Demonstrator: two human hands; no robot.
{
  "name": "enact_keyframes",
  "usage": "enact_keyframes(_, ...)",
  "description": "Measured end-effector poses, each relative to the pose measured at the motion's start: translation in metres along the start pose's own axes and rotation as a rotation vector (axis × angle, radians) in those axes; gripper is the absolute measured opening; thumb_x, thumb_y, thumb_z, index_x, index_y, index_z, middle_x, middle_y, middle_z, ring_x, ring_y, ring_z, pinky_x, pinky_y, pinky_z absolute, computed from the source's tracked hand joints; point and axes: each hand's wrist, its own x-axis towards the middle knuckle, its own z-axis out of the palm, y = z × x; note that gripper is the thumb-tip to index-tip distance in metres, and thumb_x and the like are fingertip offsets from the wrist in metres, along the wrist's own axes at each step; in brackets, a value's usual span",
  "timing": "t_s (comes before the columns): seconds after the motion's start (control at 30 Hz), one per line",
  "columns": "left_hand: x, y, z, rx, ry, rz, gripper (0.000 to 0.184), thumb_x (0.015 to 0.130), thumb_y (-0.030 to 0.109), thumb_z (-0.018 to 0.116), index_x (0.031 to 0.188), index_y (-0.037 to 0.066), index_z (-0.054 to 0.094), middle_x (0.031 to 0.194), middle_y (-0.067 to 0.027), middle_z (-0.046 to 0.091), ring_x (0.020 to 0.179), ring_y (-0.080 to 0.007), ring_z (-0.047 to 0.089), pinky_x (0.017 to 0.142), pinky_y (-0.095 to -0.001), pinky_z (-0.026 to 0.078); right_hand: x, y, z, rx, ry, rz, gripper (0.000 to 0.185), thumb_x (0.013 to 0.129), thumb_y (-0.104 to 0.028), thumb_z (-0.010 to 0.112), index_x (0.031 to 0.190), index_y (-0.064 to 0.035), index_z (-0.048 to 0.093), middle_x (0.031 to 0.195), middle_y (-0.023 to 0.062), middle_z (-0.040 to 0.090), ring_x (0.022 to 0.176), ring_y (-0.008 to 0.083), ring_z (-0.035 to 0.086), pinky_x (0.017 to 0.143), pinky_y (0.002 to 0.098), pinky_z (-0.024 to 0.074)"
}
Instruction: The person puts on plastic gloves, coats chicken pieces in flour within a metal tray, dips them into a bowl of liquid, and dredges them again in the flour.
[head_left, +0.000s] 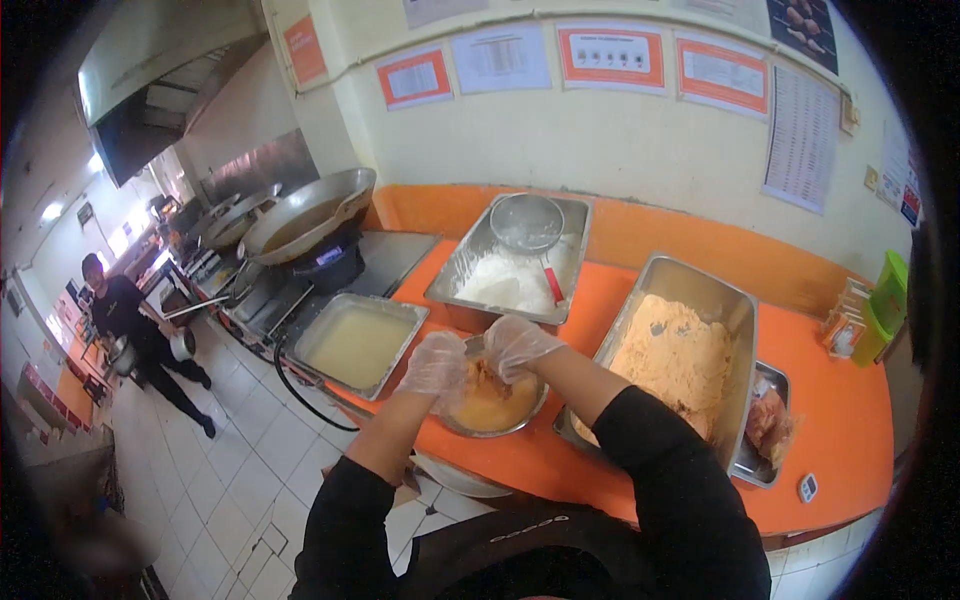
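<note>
Right hand (520, 350): half-curled by reddish piece (486, 380) in bowl (512, 428), hold unclear
Left hand (435, 370): at rim, closure unclear
Bowl: yellow-orange liquid, under grip
Left tray (414, 318): pale liquid
Far tray (566, 232): white powder
Right tray (742, 345): orange powder

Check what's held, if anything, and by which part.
Left hand and right hand are at a brownish piece in the round bowl; whether it's held, and where, can't be told.

Printed sheets (501, 58) and orange-bordered posters (612, 60) lined the wall (480, 140), and right there, every line was too small to read!
</note>
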Motion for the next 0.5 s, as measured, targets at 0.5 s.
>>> enact_keyframes(0.5, 0.013, 0.058, -0.090, 0.010, 0.639, 0.242, 0.006, 0.062, 0.019, 0.059, 0.061, 0.014, 0.063, 0.064, -0.0088, 0.058, 0.068, -0.0239, 0.059, 0.059, -0.0379, 0.047, -0.122, 0.038, -0.101, 0.220, 0.134, 0.371, 0.014, 0.058, -0.015, 0.063, 0.066, -0.0043, 0.065, 0.068, 0.0167, 0.061, 0.069, 0.0305, 0.061, 0.063, 0.0363, 0.0480)
